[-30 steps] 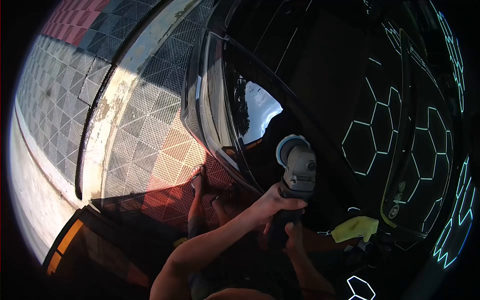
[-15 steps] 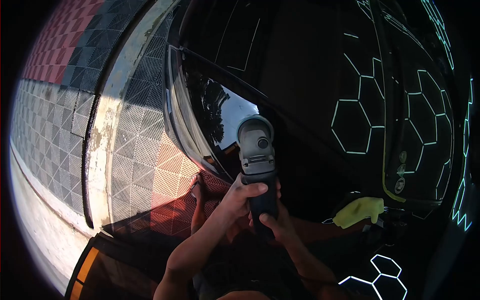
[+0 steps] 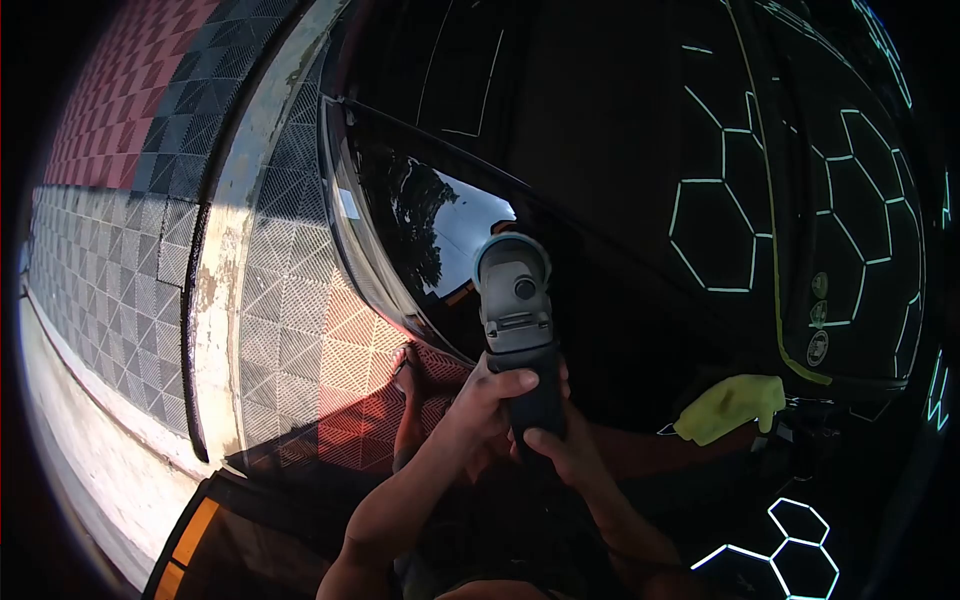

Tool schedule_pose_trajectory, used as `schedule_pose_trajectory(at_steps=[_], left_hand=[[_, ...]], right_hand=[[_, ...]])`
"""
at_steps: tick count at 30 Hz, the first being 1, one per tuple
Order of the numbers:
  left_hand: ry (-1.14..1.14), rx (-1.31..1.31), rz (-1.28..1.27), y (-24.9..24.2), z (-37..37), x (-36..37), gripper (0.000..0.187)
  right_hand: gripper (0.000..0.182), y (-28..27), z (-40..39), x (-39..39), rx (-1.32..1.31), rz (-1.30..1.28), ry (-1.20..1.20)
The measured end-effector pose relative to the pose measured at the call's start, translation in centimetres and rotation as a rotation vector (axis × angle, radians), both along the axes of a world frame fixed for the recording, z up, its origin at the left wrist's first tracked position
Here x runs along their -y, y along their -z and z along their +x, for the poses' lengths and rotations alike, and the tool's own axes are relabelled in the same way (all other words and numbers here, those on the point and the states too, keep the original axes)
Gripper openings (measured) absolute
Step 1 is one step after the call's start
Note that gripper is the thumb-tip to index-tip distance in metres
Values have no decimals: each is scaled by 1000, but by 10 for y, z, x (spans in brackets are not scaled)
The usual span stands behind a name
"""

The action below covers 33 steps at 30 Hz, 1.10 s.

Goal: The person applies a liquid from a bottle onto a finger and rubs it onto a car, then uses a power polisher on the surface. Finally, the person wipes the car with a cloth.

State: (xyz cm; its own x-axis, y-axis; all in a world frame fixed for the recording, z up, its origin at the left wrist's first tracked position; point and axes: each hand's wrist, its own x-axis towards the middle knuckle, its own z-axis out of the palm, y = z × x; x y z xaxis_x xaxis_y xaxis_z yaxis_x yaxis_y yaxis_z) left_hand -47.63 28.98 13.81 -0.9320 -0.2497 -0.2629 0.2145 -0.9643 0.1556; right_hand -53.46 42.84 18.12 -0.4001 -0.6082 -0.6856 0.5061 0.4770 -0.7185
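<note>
Both hands hold a polisher (image 3: 515, 320) with a light grey head, a dark body and a round pad edge showing at its front. My left hand (image 3: 492, 400) wraps around the left side of the body, its thumb lying across the top. Lower down, my right hand (image 3: 562, 452) grips the right side, thumb also on top. The polisher's head is over a glossy black car panel (image 3: 590, 130), overlapping a bright sky and tree reflection. The pad's underside is hidden beneath the head.
A yellow cloth (image 3: 728, 410) lies to the right. A yellow strip (image 3: 775, 260) runs along a panel edge, and hexagonal lights reflect in the dark surfaces. On the left are patterned floor tiles (image 3: 285, 300) and a worn pale strip (image 3: 222, 290). An orange-edged dark object (image 3: 195, 530) stands at lower left.
The view has turned slightly, with the yellow cloth now appearing farther right and higher. The polisher's head has shifted a little relative to the panel reflection. Both hands keep their hold.
</note>
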Motion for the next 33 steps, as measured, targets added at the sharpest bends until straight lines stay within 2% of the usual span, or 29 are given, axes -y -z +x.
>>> schedule_pose_trajectory(at_steps=[2, 5, 6, 8, 11, 13, 14, 18, 21, 23, 28, 33], left_hand=[[-48, -42, 17, 11, 2, 7, 54], [-55, -66, 9, 11, 2, 7, 54], [9, -56, -47, 14, 4, 3, 66], [41, -21, -65, 13, 3, -9, 63], [35, 5, -39, 14, 7, -20, 62], [-6, -28, -19, 15, 10, -16, 62], [-52, -20, 24, 14, 12, -10, 51], [-167, -103, 116, 30, 21, 13, 54], [-223, -135, 148, 34, 29, 8, 53], [-224, -143, 164, 33, 35, -7, 53], [-167, -76, 166, 27, 43, -47, 54], [-202, -88, 166, 29, 44, -31, 53]], right_hand=[[57, 10, -2, 10, -103, -62, -108], [53, 7, -1, 12, -78, -65, -88], [53, 4, 0, 9, -68, -68, -104], [50, -4, 2, -2, -4, -105, -13], [47, -12, 3, -11, -19, -37, -30], [47, -9, 4, -3, -17, -31, -66], [48, -7, 4, 4, -22, -28, -84], [49, -3, 1, 38, -55, -3, -194], [51, 5, 4, 40, -180, -27, -318], [53, -10, 13, 32, -49, 59, -214], [55, -11, 18, -18, -41, 96, -241], [56, -13, 20, 6, -73, 106, -230]])
